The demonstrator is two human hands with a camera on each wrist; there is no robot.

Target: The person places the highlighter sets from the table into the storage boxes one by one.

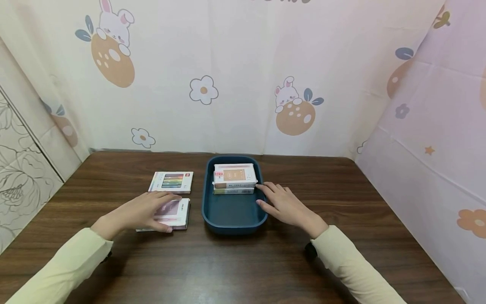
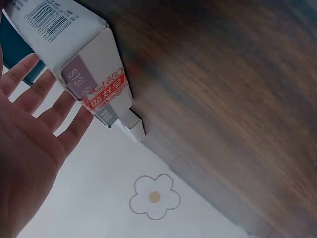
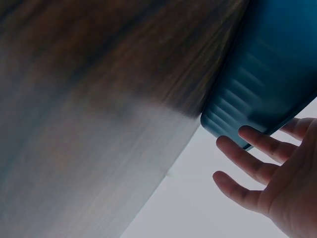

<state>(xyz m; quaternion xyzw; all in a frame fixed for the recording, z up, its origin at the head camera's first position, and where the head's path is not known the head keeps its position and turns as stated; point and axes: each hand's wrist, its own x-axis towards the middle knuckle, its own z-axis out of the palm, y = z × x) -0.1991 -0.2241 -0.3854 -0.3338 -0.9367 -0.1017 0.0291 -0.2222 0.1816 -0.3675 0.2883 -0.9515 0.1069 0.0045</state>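
Note:
In the head view my left hand is over a white box with a mauve panel, thumb by its near edge and fingers toward the far edge. The left wrist view shows the fingers extended beside that box; whether they press it I cannot tell. My right hand lies at the right rim of a dark blue plastic bin, fingers loosely spread, fingertips reaching over the rim. Inside the bin's far half, a white box with a tan panel sits on another box.
Behind the left hand, a flat white box with a picture of coloured sticks lies on the brown wooden table. A patterned curtain hangs along the table's back edge, and another stretch of cloth borders the right side.

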